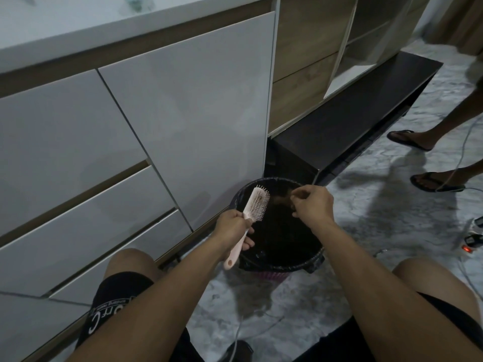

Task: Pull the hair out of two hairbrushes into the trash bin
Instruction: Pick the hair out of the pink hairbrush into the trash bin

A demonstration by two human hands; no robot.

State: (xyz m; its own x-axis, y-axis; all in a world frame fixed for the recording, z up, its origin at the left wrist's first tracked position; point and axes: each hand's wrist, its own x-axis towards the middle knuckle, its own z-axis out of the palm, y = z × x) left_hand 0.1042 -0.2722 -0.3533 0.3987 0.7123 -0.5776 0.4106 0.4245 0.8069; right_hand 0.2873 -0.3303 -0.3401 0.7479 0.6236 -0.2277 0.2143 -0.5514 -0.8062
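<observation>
My left hand grips the handle of a pale pink hairbrush, held upright over the left rim of the trash bin, bristles facing right. Some hair still clings between the bristles. My right hand hovers over the bin's far side, its fingers curled and pinching a brown tuft of hair just left of the fingertips. The bin is lined with a black bag and its inside looks dark. No second hairbrush shows in view.
White cabinet doors and drawers stand close on the left. A low black bench runs behind the bin. Another person's feet in sandals stand at the right. A power strip and cables lie on the marble floor.
</observation>
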